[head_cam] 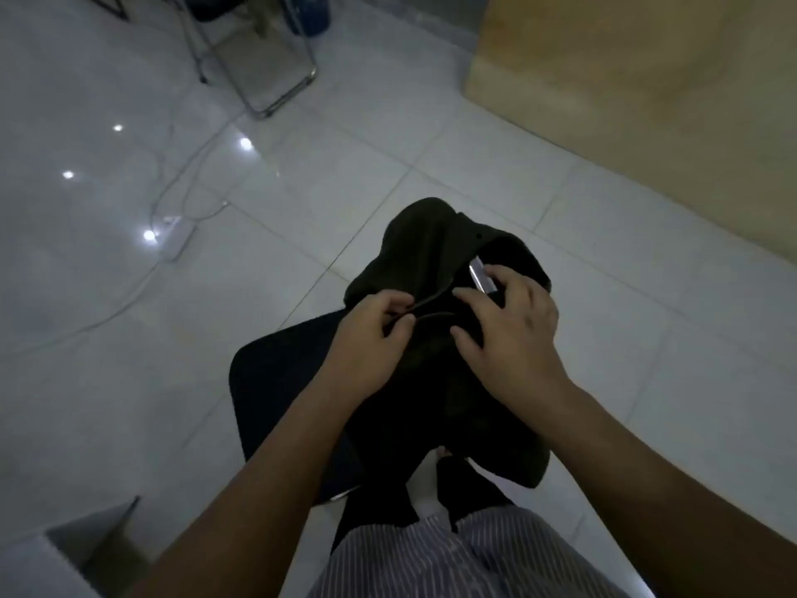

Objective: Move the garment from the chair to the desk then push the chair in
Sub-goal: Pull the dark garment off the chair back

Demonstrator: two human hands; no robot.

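A dark garment [414, 248] with a white neck label lies bunched over the black chair [276, 381] in the middle of the view, its hood end hanging off the far side. My left hand [371, 334] pinches the garment's dark edge between thumb and fingers. Just to the right, my right hand [509, 334] lies on the cloth with fingers spread and curled into it, beside the label. The wooden desk [638, 79] stands at the upper right, apart from the chair.
Glossy white floor tiles surround the chair. A white power strip [179, 239] with trailing cables lies on the floor at left. A metal-framed chair [276, 75] stands at the top. A pale box corner [86, 537] sits at the bottom left.
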